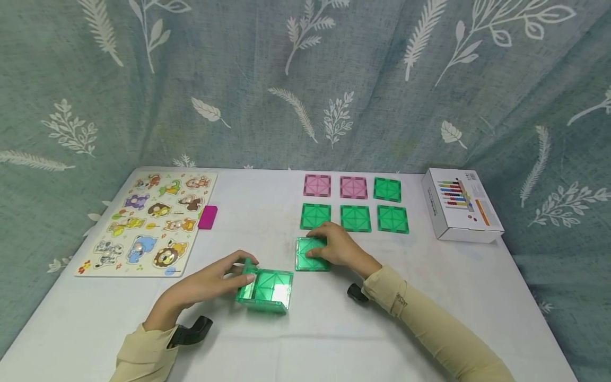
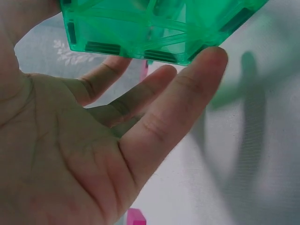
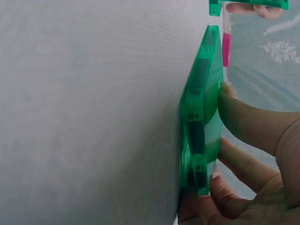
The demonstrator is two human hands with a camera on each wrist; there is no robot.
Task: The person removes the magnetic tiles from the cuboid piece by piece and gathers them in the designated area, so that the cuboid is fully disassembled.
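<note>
My left hand (image 1: 205, 284) holds a small open structure of green magnetic tiles (image 1: 272, 289) by its left side, thumb in front and fingers behind. In the left wrist view, fingertips touch the lower edge of the green structure (image 2: 131, 28). Just to its right, my right hand (image 1: 341, 246) grips a single green magnetic tile (image 1: 307, 260) on the white table. The right wrist view shows this tile (image 3: 199, 103) edge-on, the thumb on its face and the other fingers at its edge; how far it is raised, I cannot tell.
Behind the right hand, green tiles (image 1: 355, 218) and two pink tiles (image 1: 317, 185) lie in rows. An animal puzzle board (image 1: 148, 223) is at the left, with a magenta block (image 1: 207, 217) beside it. At the right back stands a white box (image 1: 460, 207).
</note>
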